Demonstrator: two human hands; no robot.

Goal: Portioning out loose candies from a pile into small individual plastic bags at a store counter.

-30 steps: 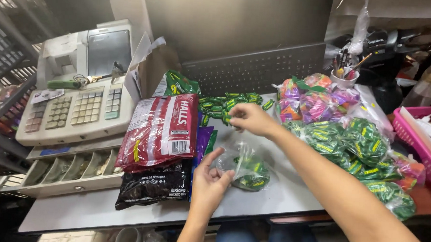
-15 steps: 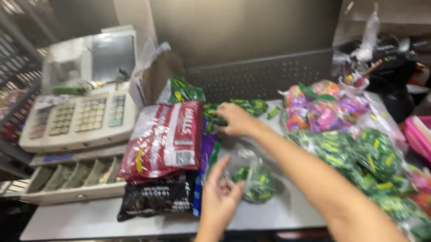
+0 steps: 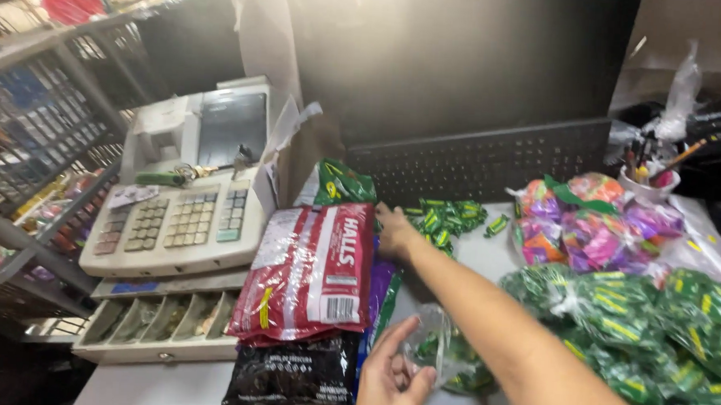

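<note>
Left of the big red candy bag (image 3: 309,273), a beige cash register (image 3: 178,211) sits over its open coin drawer (image 3: 153,323). Just below that bag's right corner, the left hand (image 3: 389,378) pinches the mouth of a small clear plastic bag (image 3: 443,356) holding green candies. Right of the red bag's top edge, the right hand (image 3: 396,232) rests fingers-down on loose green wrapped candies (image 3: 445,218); whether it grips any I cannot tell. Further right lie tied bags of green candies (image 3: 630,328).
</note>
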